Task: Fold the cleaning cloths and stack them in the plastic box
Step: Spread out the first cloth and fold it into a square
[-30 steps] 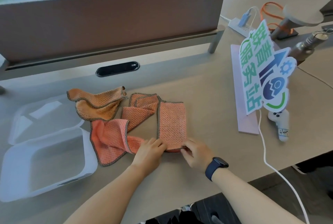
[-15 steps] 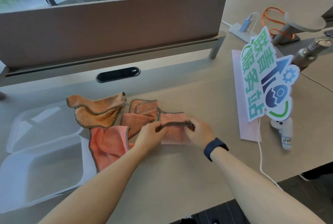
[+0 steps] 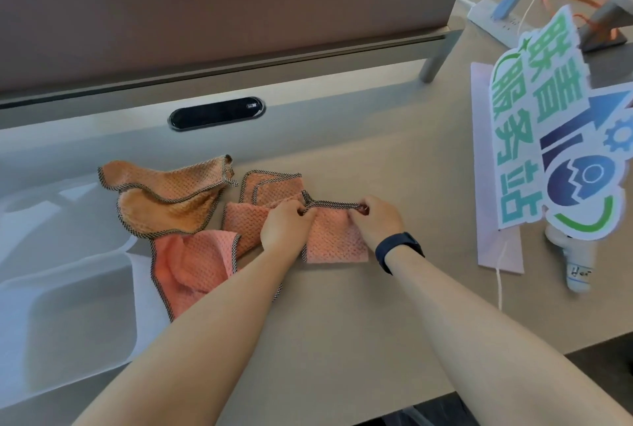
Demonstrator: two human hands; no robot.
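Note:
A salmon-pink cleaning cloth (image 3: 334,242) with a dark stitched border lies doubled over on the desk. My left hand (image 3: 286,228) pinches its far left corner and my right hand (image 3: 376,220) pinches its far right corner, so the far edge is stretched between them. Left of it lie a crumpled orange cloth (image 3: 168,201), a second pink cloth (image 3: 191,263) and a partly folded pink cloth (image 3: 270,189). The clear plastic box (image 3: 78,316) stands open at the left with nothing inside.
A brown divider panel (image 3: 222,7) runs along the desk's far side, with a black cable slot (image 3: 215,114) below it. At the right stand a colourful sign (image 3: 555,137) on a white handle, a pink sheet (image 3: 496,247), a white cable (image 3: 500,275) and a power strip (image 3: 493,18).
Both hands lifted the pink cloth's near edge and carried it away from me onto the far edge, halving the long strip. The view has come closer to the desk.

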